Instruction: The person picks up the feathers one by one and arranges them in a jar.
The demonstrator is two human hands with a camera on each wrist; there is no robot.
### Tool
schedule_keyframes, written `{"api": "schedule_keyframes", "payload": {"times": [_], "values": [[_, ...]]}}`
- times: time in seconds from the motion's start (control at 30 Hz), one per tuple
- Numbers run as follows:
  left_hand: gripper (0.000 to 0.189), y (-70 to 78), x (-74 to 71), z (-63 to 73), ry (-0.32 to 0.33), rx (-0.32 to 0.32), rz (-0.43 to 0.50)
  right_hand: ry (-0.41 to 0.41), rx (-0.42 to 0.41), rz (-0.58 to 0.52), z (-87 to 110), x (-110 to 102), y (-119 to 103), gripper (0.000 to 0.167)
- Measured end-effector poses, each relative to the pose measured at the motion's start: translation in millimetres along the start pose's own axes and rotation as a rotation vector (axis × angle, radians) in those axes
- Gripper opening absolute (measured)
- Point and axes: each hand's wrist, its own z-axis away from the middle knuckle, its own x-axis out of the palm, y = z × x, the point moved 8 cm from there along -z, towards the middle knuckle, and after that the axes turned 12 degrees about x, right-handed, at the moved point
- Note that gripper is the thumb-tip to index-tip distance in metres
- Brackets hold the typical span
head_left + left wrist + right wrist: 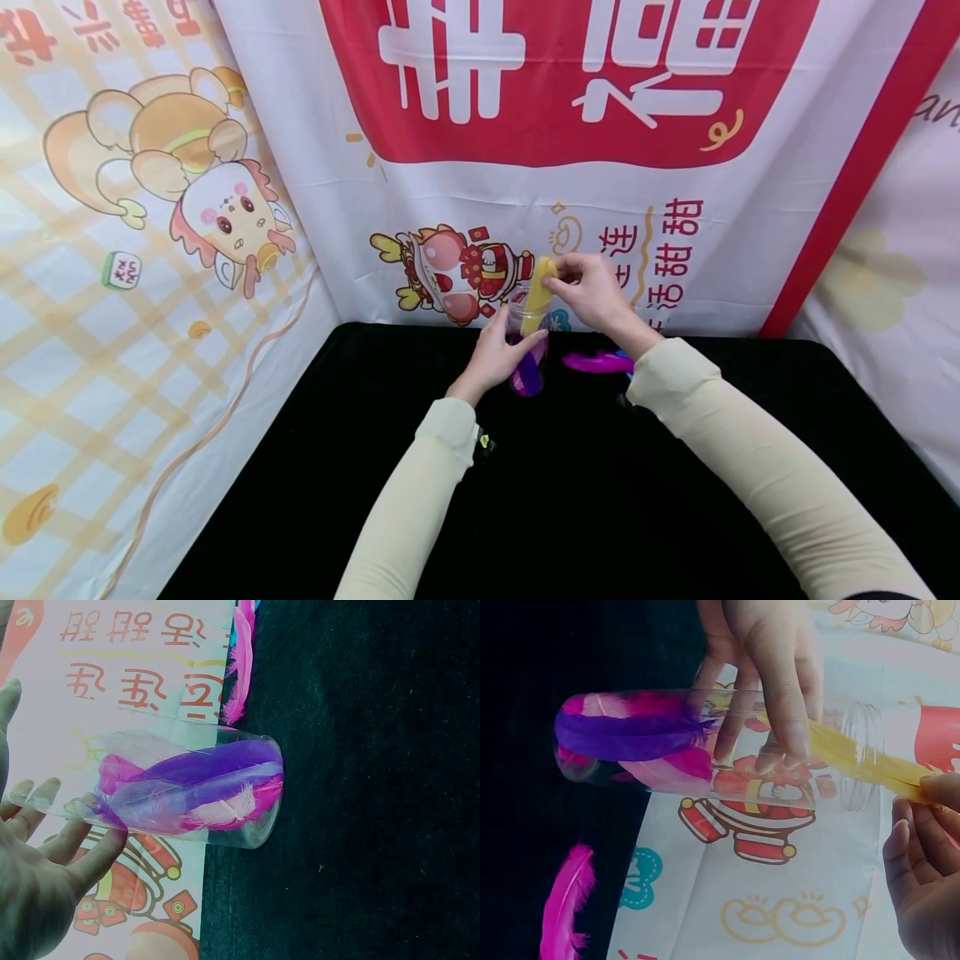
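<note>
Here, left fingers (784, 709) grip the jar (255, 831) — right fingers (946, 791) pinch a yellow feather (538, 286) partly inside.

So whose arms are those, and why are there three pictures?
They're a person's own arms, not a machine. The wide picture comes from a camera worn on the head; the others come from cameras on the left and right wrists, where the jar looks sideways. The left hand holds the clear jar, with purple and pink feathers inside. The right hand pinches a yellow feather poking through its mouth. At least one bright pink feather lies on the black table.
</note>
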Motion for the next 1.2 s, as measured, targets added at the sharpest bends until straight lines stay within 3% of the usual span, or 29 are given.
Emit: {"api": "schedule_keyframes", "payload": {"times": [0.27, 0.67, 1.2], "values": [[0.05, -0.7, -0.4, -0.1, -0.001, -0.007, -0.006, -0.007, 0.017, 0.044, -0.3, 4.9, 6.3, 0.016], [0.066, -0.7, -0.2, 1.6, 0.0, 0.009, -0.02, -0.061, 0.034, 0.074, -3.1, 15.8, 9.0, 0.02], [0.062, 0.7, -0.6, 0.0, -0.005, 0.024, -0.023, -0.136, 0.032, 0.178, -5.2, 27.6, 10.1, 0.021]]}}
